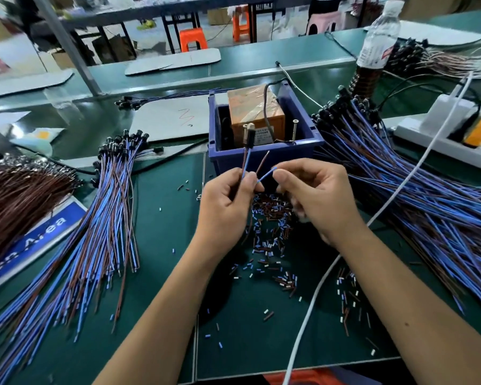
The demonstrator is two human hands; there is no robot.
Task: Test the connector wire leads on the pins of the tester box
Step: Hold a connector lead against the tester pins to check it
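The left hand (228,201) pinches a connector wire (246,159) between thumb and forefinger, gripping the paired blue and brown leads partway along their length. Above that pinch the wire runs almost straight up and slightly away from the person, its long axis near vertical, ending in the small black connector head (250,136), which points up and sits right against the left screw pin (245,132) of the tester box (257,112); whether it touches the pin cannot be told. Below the pinch the leads bend back: the blue lead (265,175) crosses to the right, rising gently, and its tip is pinched by the thumb and forefinger of the right hand (317,195). The brown lead (263,162) splits off between the two grips and slants up and to the right, its free end in the air above the right hand's fingertips.

Just beyond both grips stands a blue plastic bin (264,157). Inside it sits the orange-brown tester box wrapped in clear tape, with a dark cable lying over its top and a second screw pin (294,130) standing upright to the right of the held connector.

Below the hands, a heap of stripped insulation bits (270,232) in brown, blue and white lies scattered on the green mat (164,301). To the left of the left hand lies a fanned bundle of wires (100,232); to the right of the right hand lies a larger pile of wires (428,204), crossed by a white cable (395,201).
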